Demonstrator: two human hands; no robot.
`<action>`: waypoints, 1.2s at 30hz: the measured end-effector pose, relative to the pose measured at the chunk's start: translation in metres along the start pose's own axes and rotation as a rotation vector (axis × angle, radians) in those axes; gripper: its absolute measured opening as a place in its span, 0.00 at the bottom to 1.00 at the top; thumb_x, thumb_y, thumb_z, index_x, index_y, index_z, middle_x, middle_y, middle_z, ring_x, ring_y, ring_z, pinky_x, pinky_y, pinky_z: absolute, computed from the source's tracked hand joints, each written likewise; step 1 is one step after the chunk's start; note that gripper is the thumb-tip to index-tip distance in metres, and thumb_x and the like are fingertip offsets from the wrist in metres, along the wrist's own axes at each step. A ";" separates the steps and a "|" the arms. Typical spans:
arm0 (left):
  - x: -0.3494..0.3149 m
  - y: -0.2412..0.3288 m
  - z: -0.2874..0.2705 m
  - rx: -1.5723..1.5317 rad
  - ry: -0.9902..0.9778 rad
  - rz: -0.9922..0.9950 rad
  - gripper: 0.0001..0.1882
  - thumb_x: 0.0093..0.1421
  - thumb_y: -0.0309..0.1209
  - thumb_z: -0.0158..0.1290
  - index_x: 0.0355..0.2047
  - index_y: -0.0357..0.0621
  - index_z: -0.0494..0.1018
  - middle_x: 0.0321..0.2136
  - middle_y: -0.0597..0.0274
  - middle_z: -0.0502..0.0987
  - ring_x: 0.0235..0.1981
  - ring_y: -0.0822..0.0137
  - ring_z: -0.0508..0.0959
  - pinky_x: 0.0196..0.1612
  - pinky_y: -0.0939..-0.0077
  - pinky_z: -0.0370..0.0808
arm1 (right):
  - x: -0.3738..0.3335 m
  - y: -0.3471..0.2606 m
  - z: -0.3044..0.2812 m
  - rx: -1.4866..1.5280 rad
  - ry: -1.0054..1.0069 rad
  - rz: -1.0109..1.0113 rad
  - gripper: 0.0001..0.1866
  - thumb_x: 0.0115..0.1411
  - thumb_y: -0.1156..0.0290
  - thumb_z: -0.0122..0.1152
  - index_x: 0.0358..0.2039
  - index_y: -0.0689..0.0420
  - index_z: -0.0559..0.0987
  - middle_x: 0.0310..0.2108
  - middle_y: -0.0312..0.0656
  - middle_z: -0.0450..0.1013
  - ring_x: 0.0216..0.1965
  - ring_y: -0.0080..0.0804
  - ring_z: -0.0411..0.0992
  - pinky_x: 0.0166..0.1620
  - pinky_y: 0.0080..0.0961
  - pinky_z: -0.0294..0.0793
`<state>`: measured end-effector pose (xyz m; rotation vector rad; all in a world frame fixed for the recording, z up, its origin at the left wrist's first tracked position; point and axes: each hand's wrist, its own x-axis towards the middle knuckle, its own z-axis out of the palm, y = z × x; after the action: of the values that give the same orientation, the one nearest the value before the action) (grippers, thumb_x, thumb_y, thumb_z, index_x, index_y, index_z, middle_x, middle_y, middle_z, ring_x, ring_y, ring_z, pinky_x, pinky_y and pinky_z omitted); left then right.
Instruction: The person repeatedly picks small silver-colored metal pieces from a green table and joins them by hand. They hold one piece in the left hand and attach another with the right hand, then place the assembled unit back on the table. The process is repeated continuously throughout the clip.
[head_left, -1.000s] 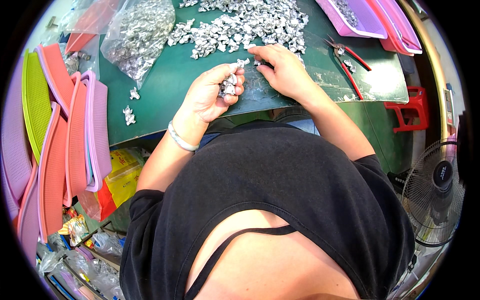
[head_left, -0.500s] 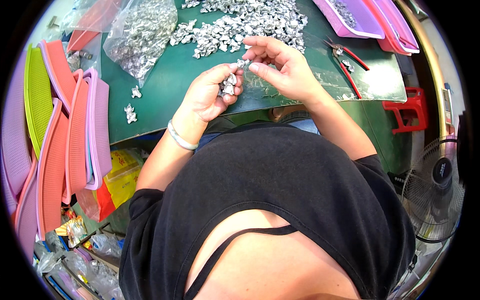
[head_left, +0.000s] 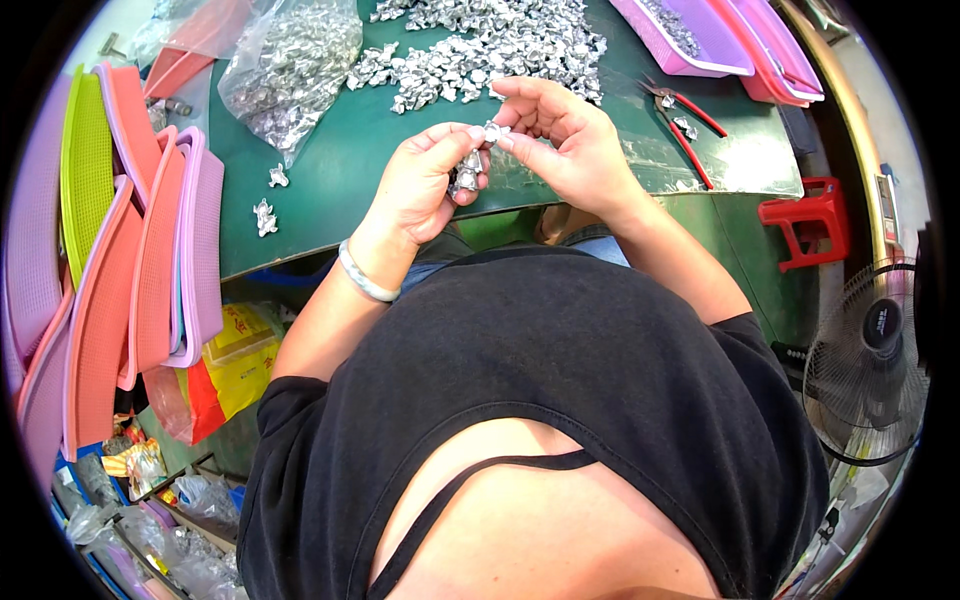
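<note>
My left hand (head_left: 425, 180) is closed around several small silvery metal figures (head_left: 466, 176), held in its curled fingers. Between its thumb and forefinger is one more silvery metal figure (head_left: 492, 132). My right hand (head_left: 565, 140) pinches that same figure from the other side with its thumb; its fingers are bent above. Both hands are over the near edge of the green table (head_left: 330, 190). Beyond them spreads a large pile of like metal figures (head_left: 500, 50). Two loose figures (head_left: 265, 217) lie on the table to the left.
A clear plastic bag (head_left: 290, 75) full of metal pieces lies at the back left. Red-handled cutters (head_left: 690, 140) lie at the right. Plastic baskets (head_left: 155, 270) are stacked on the left; a purple basket (head_left: 690, 50) stands at the back right. A red stool (head_left: 808, 222) and a fan (head_left: 865, 350) are at the right.
The picture has shifted slightly. The pinched figure has turned and shows more of its surface, and my right thumb and fingers have come closer onto it.
</note>
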<state>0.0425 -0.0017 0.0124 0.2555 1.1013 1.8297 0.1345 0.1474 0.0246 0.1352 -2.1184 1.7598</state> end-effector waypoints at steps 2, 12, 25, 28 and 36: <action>-0.003 -0.001 0.003 0.020 0.004 0.026 0.07 0.56 0.30 0.50 0.27 0.40 0.71 0.19 0.64 0.71 0.16 0.76 0.69 0.14 0.88 0.62 | -0.002 -0.003 0.002 0.056 0.006 0.028 0.22 0.52 0.83 0.54 0.49 0.62 0.66 0.33 0.36 0.68 0.34 0.18 0.67 0.39 0.14 0.68; -0.016 -0.006 0.007 0.102 0.020 0.101 0.05 0.57 0.29 0.49 0.28 0.40 0.70 0.19 0.64 0.71 0.16 0.76 0.69 0.14 0.89 0.63 | -0.013 -0.014 0.009 0.189 0.011 0.084 0.22 0.52 0.82 0.55 0.49 0.61 0.66 0.33 0.35 0.68 0.34 0.18 0.67 0.40 0.14 0.68; -0.030 -0.007 0.018 0.147 0.070 0.131 0.06 0.56 0.29 0.50 0.26 0.40 0.70 0.17 0.66 0.70 0.14 0.78 0.68 0.13 0.89 0.61 | -0.020 -0.023 0.016 0.157 0.058 0.088 0.21 0.50 0.81 0.56 0.47 0.64 0.66 0.28 0.35 0.67 0.30 0.16 0.67 0.34 0.12 0.68; -0.028 -0.007 0.013 0.068 0.041 0.044 0.06 0.56 0.29 0.50 0.27 0.39 0.70 0.17 0.65 0.70 0.15 0.78 0.68 0.13 0.89 0.61 | -0.020 -0.023 0.016 0.247 0.076 0.159 0.21 0.50 0.81 0.56 0.46 0.65 0.66 0.28 0.35 0.68 0.29 0.17 0.67 0.34 0.12 0.68; -0.028 -0.003 0.004 -0.110 0.029 -0.226 0.08 0.56 0.31 0.49 0.26 0.39 0.69 0.18 0.66 0.69 0.15 0.77 0.67 0.12 0.91 0.60 | -0.018 -0.018 0.016 0.291 0.064 0.270 0.21 0.51 0.79 0.56 0.47 0.65 0.65 0.30 0.40 0.71 0.28 0.20 0.69 0.31 0.16 0.70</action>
<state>0.0613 -0.0218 0.0203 0.0379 1.0030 1.6887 0.1532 0.1248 0.0323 -0.1346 -1.8958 2.1915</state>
